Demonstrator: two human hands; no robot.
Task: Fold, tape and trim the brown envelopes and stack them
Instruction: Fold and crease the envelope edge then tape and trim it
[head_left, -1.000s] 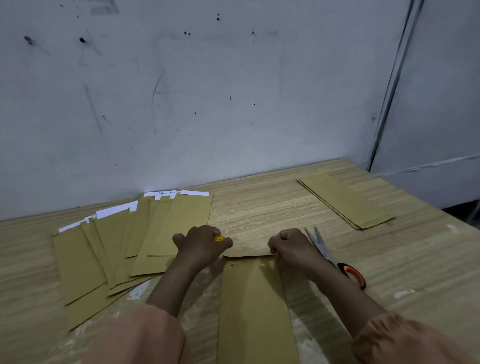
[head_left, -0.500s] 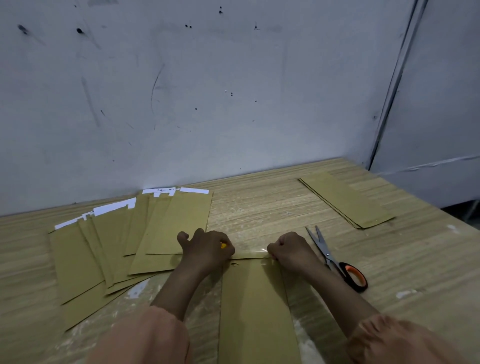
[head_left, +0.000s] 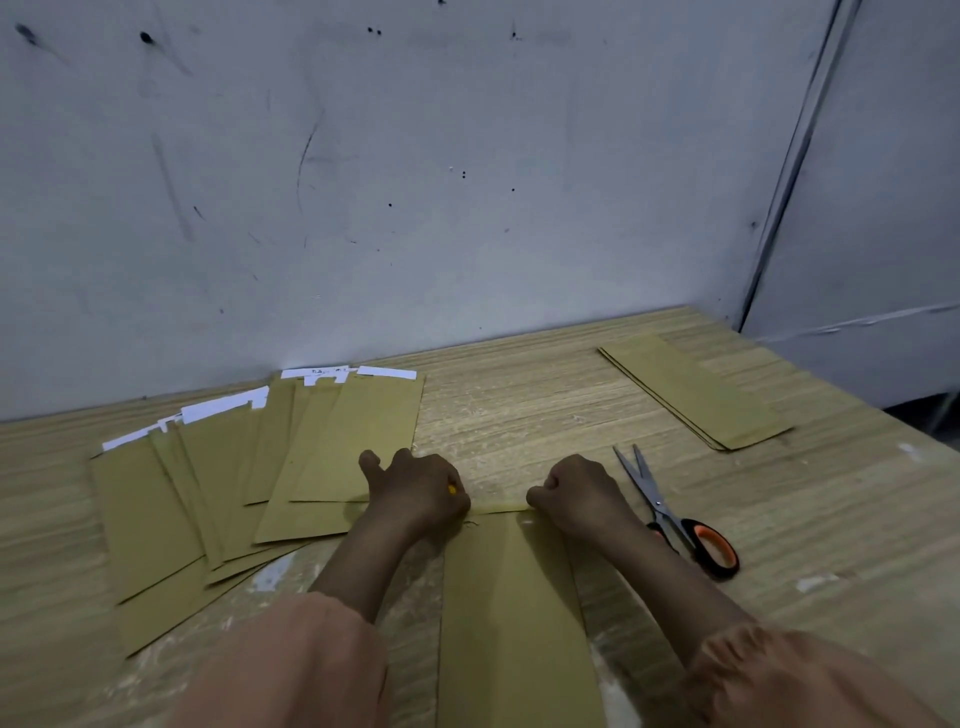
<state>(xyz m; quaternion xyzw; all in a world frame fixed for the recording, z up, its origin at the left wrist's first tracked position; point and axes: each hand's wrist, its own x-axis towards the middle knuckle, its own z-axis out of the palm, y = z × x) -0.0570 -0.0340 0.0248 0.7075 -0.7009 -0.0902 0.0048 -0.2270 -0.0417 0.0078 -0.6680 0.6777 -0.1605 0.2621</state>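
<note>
A long brown envelope (head_left: 511, 613) lies lengthwise in front of me on the wooden table (head_left: 524, 415). Both hands sit at its far end, one at each corner. My left hand (head_left: 415, 493) is curled round a small yellow thing, most of it hidden in the fist. My right hand (head_left: 576, 496) is curled and pinches the right end of a narrow strip (head_left: 498, 506) that runs between the two hands along the envelope's top edge. I cannot tell whether that strip is tape or only the folded flap.
Several brown envelopes (head_left: 218, 488) with white strips at their far ends lie fanned out on the left. A neat stack of brown envelopes (head_left: 696, 397) sits at the back right. Scissors (head_left: 670, 512) with black and orange handles lie just right of my right hand.
The flap that stood up between my hands a second ago now lies flat as a narrow strip. Both hands have come down onto the envelope's top corners.
</note>
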